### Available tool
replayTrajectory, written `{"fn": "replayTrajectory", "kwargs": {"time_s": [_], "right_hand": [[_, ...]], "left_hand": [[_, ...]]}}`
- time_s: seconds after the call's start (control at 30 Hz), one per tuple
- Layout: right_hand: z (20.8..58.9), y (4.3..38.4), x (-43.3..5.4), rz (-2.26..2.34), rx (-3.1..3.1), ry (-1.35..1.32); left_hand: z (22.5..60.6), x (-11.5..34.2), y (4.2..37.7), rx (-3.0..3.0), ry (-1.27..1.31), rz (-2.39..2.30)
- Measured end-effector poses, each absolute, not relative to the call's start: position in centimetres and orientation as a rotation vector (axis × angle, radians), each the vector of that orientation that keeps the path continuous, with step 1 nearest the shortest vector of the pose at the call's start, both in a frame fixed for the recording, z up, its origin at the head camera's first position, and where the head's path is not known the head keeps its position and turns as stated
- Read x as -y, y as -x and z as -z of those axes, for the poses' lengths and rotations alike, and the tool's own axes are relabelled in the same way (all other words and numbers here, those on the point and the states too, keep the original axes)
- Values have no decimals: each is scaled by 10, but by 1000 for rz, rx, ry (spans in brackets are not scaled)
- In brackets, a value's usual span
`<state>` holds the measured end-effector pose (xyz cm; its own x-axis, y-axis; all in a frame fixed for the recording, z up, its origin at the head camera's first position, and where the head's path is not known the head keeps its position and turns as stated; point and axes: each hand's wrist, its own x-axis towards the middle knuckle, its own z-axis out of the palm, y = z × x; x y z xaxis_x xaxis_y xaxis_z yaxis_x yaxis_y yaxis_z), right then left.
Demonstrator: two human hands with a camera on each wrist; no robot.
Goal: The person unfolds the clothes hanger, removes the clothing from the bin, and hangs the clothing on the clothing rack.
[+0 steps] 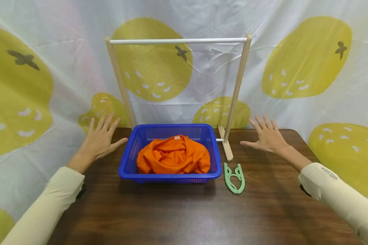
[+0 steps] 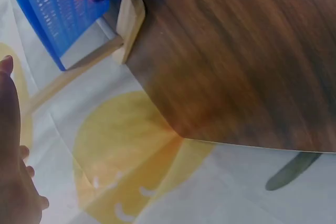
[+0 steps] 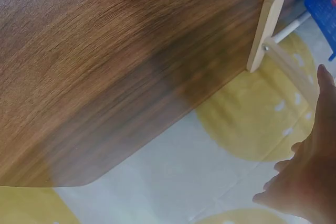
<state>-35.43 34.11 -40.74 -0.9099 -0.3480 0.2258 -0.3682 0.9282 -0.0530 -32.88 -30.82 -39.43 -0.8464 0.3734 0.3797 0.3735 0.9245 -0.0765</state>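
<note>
My left hand (image 1: 100,139) is raised with fingers spread, just left of a blue plastic basket (image 1: 170,176), and holds nothing. On the other side my right hand (image 1: 267,136) is also spread and holds nothing, to the right of the wooden rack's foot. Bunched orange cloth (image 1: 159,156) with a small white label lies inside the basket. A green folding clothes hanger (image 1: 240,186) lies on the table, right of the basket, its arms folded together. In the left wrist view, part of the left hand (image 2: 16,166) shows at the edge.
Behind the basket stands a rack with a white top bar (image 1: 178,41) and wooden posts (image 1: 238,81). Its right foot (image 1: 227,149) rests on the brown table (image 1: 184,217). A white curtain (image 1: 220,20) with yellow fruit shapes hangs right behind the table's back edge.
</note>
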Motion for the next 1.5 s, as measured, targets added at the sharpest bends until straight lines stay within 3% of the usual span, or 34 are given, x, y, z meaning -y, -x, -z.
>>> {"fn": "replayTrajectory", "kwargs": {"time_s": [1.5], "right_hand": [[457,307,-315,-324,2902,-808]], "left_hand": [[410,271,333,2876,672,170]]}}
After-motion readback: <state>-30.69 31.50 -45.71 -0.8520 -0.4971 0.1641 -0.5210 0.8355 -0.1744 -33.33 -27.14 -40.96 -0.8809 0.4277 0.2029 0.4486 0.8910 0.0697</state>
